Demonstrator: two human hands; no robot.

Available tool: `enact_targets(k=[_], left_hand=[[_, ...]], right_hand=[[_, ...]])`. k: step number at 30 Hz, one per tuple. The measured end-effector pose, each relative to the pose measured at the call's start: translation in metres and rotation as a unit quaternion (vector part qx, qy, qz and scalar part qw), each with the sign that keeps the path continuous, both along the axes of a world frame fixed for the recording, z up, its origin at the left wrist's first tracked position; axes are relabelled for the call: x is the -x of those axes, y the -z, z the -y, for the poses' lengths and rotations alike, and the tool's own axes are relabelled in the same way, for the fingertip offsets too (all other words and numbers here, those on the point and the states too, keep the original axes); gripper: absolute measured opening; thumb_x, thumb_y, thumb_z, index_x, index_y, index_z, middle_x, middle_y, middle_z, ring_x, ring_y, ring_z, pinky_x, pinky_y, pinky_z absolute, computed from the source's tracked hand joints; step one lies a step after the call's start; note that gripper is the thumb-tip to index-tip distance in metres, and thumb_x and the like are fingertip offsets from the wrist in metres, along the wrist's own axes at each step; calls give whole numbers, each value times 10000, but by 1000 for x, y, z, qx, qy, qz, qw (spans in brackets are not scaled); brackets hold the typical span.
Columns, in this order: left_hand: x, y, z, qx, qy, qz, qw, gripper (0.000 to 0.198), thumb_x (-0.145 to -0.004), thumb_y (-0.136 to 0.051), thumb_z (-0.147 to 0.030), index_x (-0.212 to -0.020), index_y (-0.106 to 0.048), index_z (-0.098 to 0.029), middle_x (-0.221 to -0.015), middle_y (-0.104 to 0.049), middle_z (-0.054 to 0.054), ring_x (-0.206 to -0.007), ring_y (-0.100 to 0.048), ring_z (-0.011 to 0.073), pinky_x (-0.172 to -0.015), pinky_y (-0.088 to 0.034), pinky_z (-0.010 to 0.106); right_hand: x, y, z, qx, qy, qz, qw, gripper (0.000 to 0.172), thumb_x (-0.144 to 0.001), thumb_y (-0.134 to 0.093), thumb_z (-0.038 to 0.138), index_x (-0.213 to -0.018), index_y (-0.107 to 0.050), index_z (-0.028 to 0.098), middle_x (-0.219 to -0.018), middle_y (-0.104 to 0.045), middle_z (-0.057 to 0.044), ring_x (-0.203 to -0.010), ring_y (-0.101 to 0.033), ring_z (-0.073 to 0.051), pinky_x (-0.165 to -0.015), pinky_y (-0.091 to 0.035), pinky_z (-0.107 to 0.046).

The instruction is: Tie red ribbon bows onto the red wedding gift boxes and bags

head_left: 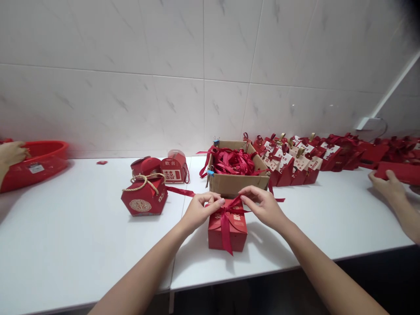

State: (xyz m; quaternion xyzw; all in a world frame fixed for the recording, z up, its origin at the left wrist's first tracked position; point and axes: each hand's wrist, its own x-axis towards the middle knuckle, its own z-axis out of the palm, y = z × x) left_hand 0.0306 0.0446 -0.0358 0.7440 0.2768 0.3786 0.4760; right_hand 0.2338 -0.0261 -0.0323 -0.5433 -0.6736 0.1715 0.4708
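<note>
A small red gift box (218, 238) with pale lettering stands upright near the table's front edge. Dark red satin ribbon (225, 229) crosses its lid in a half-formed bow, one tail hanging down the front. My left hand (201, 212) is closed at the lid's left side, pinching the ribbon between thumb and fingers. On the right, my right hand (262, 205) pinches a loop of the same ribbon just above the lid. A long ribbon end stretches out to the left behind my left hand.
Behind the box, a cardboard carton (234, 180) holds loose red ribbons. Decorated red boxes (144, 194) stand to the left, and several tagged red bags (292, 162) line the right. A red basin (49, 162) and other people's hands (392, 188) appear at both sides.
</note>
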Motion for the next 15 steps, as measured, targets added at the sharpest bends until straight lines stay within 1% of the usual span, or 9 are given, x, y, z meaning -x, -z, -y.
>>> enact_targets(k=[3, 6, 8, 10, 12, 15], left_hand=[[-1, 0, 3, -7, 3, 0, 1000, 517, -737, -675, -327, -518, -223, -206, -808, -692, 63, -936, -615, 224, -806, -453, 329], [-2, 3, 4, -24, 0, -10, 1000, 530, -721, -682, -290, -532, -192, -220, -796, -713, 75, -1023, -589, 245, -864, -444, 360], [-3, 5, 4, -36, -2, -16, 999, 519, -725, -674, -274, -532, -194, -224, -777, -720, 77, -1061, -575, 250, -889, -438, 371], [-4, 6, 5, -53, -7, -21, 998, 508, -729, -665, -261, -530, -199, -226, -758, -720, 77, -1054, -576, 249, -894, -437, 374], [-5, 6, 6, -72, -15, -25, 997, 502, -730, -658, -249, -527, -199, -227, -730, -714, 77, -1026, -582, 247, -886, -440, 371], [-6, 5, 7, -92, -17, -36, 995, 497, -730, -646, -240, -520, -197, -226, -677, -695, 73, -978, -591, 248, -860, -451, 364]], right_hand=[[-1, -7, 11, 35, 3, 44, 998, 192, -904, -495, 368, -894, -576, 194, -817, -649, -28, -729, -605, -154, -613, -461, -256], [-4, -8, 24, 74, -30, 117, 990, 200, -881, -537, 396, -867, -576, 201, -836, -639, -24, -724, -579, -150, -591, -436, -246], [-5, -7, 31, 66, -44, 163, 983, 201, -902, -506, 355, -794, -560, 195, -769, -611, -18, -667, -540, -140, -573, -409, -245], [-5, -6, 35, 48, -51, 194, 979, 255, -932, -441, 308, -718, -514, 190, -677, -556, -6, -590, -478, -125, -549, -373, -247], [-2, -6, 39, 44, -64, 202, 976, 281, -937, -423, 290, -678, -468, 189, -633, -512, 5, -555, -433, -115, -533, -344, -245], [2, -8, 41, 60, -95, 197, 974, 296, -941, -415, 290, -663, -417, 189, -621, -473, 17, -554, -402, -108, -536, -321, -241]])
